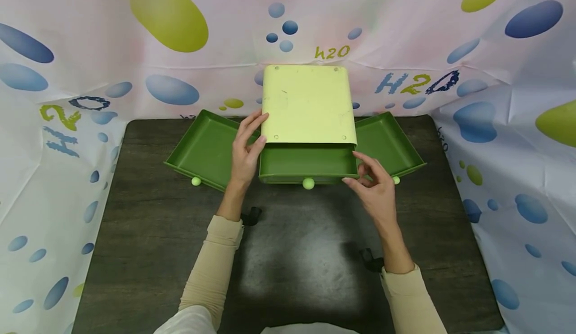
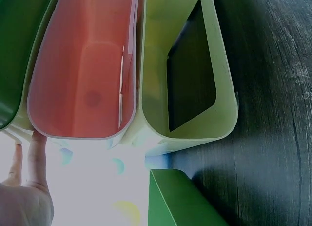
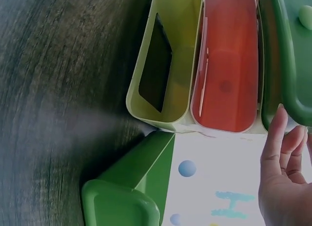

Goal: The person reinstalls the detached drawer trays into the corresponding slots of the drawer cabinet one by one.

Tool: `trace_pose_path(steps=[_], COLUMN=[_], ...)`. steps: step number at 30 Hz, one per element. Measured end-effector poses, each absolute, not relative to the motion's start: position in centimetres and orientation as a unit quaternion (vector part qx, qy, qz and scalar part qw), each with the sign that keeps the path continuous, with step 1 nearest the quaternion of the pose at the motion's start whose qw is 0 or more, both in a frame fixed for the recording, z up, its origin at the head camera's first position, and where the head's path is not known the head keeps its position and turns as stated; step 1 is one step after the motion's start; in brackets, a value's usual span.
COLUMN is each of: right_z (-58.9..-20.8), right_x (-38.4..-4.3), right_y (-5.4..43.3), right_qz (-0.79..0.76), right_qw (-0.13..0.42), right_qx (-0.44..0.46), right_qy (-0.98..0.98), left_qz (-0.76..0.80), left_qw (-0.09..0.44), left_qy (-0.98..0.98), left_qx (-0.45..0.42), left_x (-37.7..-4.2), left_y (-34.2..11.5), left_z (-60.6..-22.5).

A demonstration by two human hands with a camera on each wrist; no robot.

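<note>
A small drawer cabinet with a pale yellow top stands at the back of the table. From its top slot a green drawer with a round light-green knob is pulled partway out. My left hand rests against the cabinet's left side, fingers extended along the edge. At the drawer's front right corner, my right hand pinches it between thumb and forefinger. Below the drawer, the wrist views show a red slot and a yellow-green bottom slot, neither with a drawer in it.
Two loose green drawers lie on the dark table: a left one and a right one, both angled beside the cabinet. Behind and around the table hangs a patterned white curtain.
</note>
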State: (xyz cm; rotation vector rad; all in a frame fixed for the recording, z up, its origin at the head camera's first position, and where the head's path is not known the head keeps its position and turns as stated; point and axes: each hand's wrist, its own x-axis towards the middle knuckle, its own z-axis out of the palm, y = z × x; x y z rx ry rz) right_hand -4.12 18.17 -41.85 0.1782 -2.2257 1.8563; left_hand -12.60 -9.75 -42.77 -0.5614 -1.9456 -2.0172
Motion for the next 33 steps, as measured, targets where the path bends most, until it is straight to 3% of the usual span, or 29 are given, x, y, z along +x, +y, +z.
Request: trace_pose_path(steps=[13,20,33], right_z=[-44.5,-44.3,-43.9], right_x=[-5.2,-5.3,-6.0], right_y=[18.4,18.0,17.7], right_qz=[0.675,0.714,0.703], right_qw=[0.131,0.153,0.156], right_qx=[0.026,0.014,-0.038], right_qy=[-0.726,-0.684,-0.693], left_qz=[-0.698,-0.709,-0.713], left_qw=[0.153,0.150,0.152], left_qy=[-0.672,-0.660,-0.651], left_qx=[-0.197,-0.199,-0.210], left_x=[-12.8,-13.9,-14.0], left_y=[-9.7,-9.9,-10.0], left_z=[-43.5,-45.7,-46.0])
